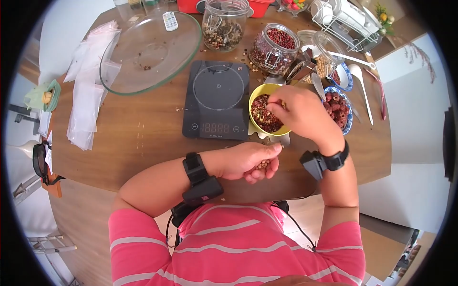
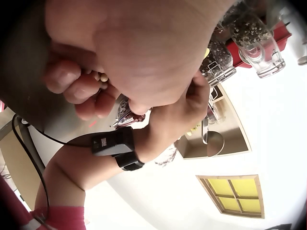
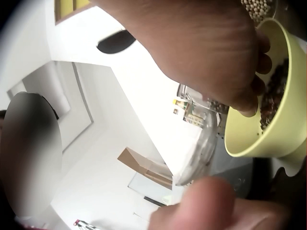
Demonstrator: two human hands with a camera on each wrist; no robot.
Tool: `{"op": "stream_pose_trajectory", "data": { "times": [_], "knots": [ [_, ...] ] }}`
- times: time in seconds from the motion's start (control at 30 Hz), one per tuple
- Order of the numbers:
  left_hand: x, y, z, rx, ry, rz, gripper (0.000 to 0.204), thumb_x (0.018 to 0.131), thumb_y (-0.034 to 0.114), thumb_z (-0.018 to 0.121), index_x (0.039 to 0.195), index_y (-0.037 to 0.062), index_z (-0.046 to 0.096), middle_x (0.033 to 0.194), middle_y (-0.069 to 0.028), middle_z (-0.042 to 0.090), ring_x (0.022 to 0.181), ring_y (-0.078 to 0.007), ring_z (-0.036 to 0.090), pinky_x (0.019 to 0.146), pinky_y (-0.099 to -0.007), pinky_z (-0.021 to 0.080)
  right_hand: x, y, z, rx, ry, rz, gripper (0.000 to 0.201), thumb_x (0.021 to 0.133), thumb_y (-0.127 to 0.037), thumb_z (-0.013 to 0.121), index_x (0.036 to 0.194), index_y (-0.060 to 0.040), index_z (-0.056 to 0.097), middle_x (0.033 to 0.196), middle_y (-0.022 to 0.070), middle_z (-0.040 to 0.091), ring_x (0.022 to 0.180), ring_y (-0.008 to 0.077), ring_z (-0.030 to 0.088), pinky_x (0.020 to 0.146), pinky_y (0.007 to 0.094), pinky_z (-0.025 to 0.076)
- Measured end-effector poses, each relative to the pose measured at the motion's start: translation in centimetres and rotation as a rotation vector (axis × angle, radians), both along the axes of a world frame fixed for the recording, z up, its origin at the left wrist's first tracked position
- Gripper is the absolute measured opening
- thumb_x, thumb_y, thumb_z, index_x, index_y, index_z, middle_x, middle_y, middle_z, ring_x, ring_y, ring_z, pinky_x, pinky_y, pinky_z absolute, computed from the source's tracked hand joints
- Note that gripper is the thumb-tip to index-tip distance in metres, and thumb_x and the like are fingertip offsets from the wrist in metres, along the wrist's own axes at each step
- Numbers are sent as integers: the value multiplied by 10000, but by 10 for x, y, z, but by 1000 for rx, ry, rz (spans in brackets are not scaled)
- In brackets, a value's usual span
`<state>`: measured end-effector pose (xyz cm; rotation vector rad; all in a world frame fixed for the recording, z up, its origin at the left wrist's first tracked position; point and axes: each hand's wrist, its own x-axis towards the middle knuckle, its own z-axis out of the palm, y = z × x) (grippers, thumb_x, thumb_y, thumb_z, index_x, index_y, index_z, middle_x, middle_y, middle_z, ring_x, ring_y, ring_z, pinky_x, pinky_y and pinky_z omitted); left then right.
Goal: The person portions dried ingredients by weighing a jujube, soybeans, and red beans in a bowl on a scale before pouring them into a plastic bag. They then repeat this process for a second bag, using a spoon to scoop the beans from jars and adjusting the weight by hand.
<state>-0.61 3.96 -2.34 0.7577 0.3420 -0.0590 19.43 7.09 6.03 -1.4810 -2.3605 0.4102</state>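
My left hand (image 1: 253, 162) is cupped near the table's front edge, fingers curled round several pale round beans (image 1: 263, 164). They also show between the fingers as small beige balls (image 2: 103, 77) in the left wrist view. My right hand (image 1: 300, 112) reaches over the yellow bowl (image 1: 254, 125), its curled fingers and thumb inside the rim. Whether they pinch anything I cannot tell. A mix of dark red and brown beans or grains (image 1: 267, 119) fills the lower part of the bowl. The right wrist view shows the thumb (image 3: 247, 109) low over this mix.
Left of the bowl lies a black kitchen scale (image 1: 217, 119). Behind are a jar of red beans (image 1: 274, 47), a jar of mixed dried pieces (image 1: 224, 33) and a large glass dish (image 1: 152, 52). A blue-patterned bowl (image 1: 350, 125) of dark red pieces, white spoon (image 1: 362, 95) and plastic bags (image 1: 86, 105) flank these.
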Motion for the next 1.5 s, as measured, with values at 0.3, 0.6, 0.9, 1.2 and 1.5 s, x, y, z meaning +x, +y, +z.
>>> {"op": "stream_pose_trajectory", "data": {
  "times": [0.3, 0.6, 0.9, 1.2, 1.5],
  "knots": [
    [7, -5, -5, -272, 35, 274, 602, 1100, 635, 361, 1049, 79, 587, 923, -51, 587, 624, -88, 412, 544, -243, 354, 12, -49, 22, -312, 264, -36, 174, 856, -57, 783, 1028, -55, 754, 902, 104, 729, 729, 246, 684, 655, 352, 532],
    [4, -5, -8, -183, 48, 179, 538, 1109, 578, 418, 1028, 78, 598, 896, -45, 582, 598, -71, 377, 499, -228, 318, 10, -3, -19, 39, -261, 71, 93, 845, -102, 733, 931, -76, 757, 921, 112, 715, 855, 357, 695, 752, 459, 550],
    [4, -5, -10, -152, 7, 144, 523, 1122, 550, 400, 1011, 84, 609, 871, -38, 585, 595, -64, 372, 490, -228, 308, 2, 7, -25, 12, -394, 119, 74, 850, -111, 714, 878, -61, 762, 885, 135, 718, 846, 363, 703, 739, 479, 547],
    [4, -5, -6, -115, 19, 123, 534, 1126, 554, 385, 1026, 76, 602, 866, -38, 578, 596, -64, 366, 491, -228, 307, -6, 10, -22, -16, -407, 105, 86, 849, -118, 681, 825, -42, 714, 791, 191, 696, 792, 398, 693, 705, 507, 537],
    [3, -7, -6, -78, -3, 124, 546, 1126, 557, 384, 1023, 69, 606, 846, -35, 578, 583, -60, 364, 479, -232, 301, 3, 13, -22, -115, -218, 80, 119, 853, -80, 694, 948, -53, 759, 856, 167, 725, 827, 395, 690, 770, 479, 546]
  ]
}}
